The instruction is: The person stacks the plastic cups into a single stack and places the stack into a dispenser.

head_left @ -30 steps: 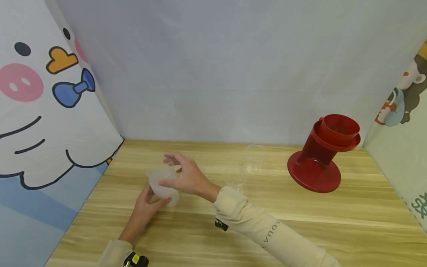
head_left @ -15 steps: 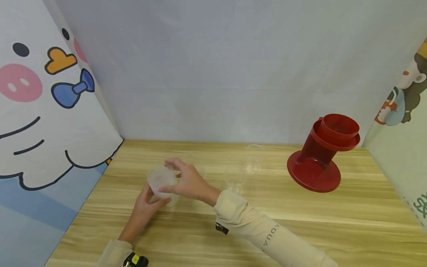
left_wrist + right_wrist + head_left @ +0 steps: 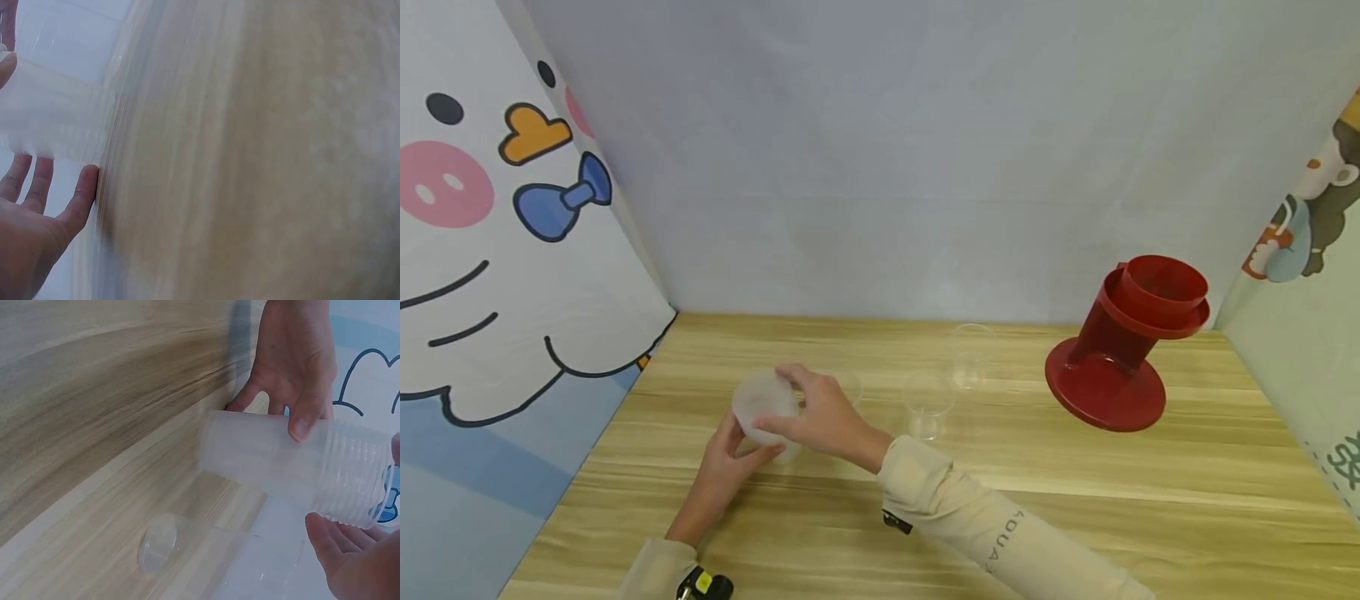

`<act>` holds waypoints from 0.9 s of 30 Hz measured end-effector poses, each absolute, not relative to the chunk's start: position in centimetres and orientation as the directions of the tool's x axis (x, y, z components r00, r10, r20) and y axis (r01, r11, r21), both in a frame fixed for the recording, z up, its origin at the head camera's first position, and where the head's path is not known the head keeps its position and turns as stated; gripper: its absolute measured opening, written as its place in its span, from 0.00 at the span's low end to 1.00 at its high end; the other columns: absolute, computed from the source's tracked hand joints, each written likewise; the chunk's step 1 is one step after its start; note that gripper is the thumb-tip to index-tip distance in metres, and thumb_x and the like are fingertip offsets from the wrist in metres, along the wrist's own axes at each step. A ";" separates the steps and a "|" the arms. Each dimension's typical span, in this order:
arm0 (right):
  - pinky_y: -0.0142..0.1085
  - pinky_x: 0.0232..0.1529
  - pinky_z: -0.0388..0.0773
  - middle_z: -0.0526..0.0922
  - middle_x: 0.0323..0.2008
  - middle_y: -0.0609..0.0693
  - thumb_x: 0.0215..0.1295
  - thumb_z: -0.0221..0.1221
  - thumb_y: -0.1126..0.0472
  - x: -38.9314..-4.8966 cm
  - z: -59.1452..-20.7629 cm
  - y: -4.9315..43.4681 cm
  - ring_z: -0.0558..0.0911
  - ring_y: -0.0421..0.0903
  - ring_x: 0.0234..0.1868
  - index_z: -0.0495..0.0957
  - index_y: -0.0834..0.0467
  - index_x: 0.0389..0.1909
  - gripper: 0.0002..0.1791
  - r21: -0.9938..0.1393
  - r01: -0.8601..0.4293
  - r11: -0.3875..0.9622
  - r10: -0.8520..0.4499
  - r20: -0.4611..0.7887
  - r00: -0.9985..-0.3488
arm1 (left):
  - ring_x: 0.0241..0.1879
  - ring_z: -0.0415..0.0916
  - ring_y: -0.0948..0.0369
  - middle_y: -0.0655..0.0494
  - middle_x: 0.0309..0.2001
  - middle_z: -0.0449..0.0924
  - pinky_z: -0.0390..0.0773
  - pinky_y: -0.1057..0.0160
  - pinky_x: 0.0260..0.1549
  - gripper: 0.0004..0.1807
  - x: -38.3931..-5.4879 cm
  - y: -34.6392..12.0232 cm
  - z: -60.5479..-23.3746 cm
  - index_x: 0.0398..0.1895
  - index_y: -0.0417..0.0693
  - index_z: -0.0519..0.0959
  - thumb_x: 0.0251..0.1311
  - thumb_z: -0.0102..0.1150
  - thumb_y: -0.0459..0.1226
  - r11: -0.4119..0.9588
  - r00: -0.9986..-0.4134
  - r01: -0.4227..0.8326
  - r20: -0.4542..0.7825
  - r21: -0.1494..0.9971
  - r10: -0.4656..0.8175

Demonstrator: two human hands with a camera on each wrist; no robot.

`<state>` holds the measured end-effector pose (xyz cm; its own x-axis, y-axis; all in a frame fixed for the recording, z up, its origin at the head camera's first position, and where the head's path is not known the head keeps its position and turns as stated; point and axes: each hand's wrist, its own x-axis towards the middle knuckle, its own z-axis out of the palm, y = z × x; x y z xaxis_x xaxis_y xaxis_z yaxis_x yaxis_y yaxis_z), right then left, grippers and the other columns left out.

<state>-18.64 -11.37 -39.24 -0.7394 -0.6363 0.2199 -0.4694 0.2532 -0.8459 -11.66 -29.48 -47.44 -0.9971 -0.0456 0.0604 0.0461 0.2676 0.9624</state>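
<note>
Fingers half-curled, the left hand (image 3: 727,458) holds the cup stack (image 3: 269,447) low; the right hand (image 3: 827,414) grips its rims, thumb opposite fingers (pressure unclear). It stands on the table (image 3: 1150,500) near clear cups (image 3: 925,425); light rim pressure should avoid crumpling.

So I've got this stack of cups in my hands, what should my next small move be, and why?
Probably ease the top cup off with your right hand: it spans the rim end of the cup stack, your left hand grips lower down, and separate cups already stand on the table.
</note>
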 end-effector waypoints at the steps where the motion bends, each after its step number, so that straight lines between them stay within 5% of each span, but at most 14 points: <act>1: 0.24 0.36 0.77 0.76 0.55 0.56 0.54 0.69 0.50 -18.6 -39.2 -11.4 0.78 0.42 0.47 0.67 0.64 0.62 0.39 -0.839 -0.477 0.262 -0.634 0.223 -0.740 | 0.67 0.55 0.53 0.54 0.69 0.57 0.73 0.55 0.53 0.44 -11.7 -29.5 -47.4 0.73 0.63 0.51 0.57 0.66 0.38 0.267 -0.997 0.044 0.058 0.963 -0.047; 15: 0.33 0.44 0.77 0.76 0.53 0.56 0.52 0.70 0.54 -18.5 -38.0 -9.9 0.77 0.50 0.51 0.70 0.62 0.59 0.35 -0.780 -0.570 0.259 -0.619 0.319 -0.718 | 0.66 0.57 0.53 0.52 0.67 0.58 0.73 0.58 0.52 0.46 -11.6 -29.4 -47.2 0.73 0.58 0.51 0.55 0.67 0.37 0.245 -0.997 0.023 0.041 0.969 -0.068; 27: 0.37 0.45 0.76 0.77 0.53 0.54 0.50 0.72 0.58 -19.1 -37.6 -8.6 0.74 0.48 0.53 0.73 0.60 0.56 0.32 -0.765 -0.605 0.221 -0.518 0.433 -0.738 | 0.67 0.54 0.50 0.50 0.67 0.59 0.65 0.42 0.57 0.47 -11.7 -29.3 -47.3 0.73 0.58 0.51 0.55 0.68 0.36 0.246 -0.996 0.028 0.046 0.969 -0.072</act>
<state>-19.09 -8.64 -37.57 -0.7375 -0.5184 0.4328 -0.6046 0.2215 -0.7651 -11.66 -29.27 -47.27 -0.9964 -0.0715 0.0464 0.0275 0.2458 0.9689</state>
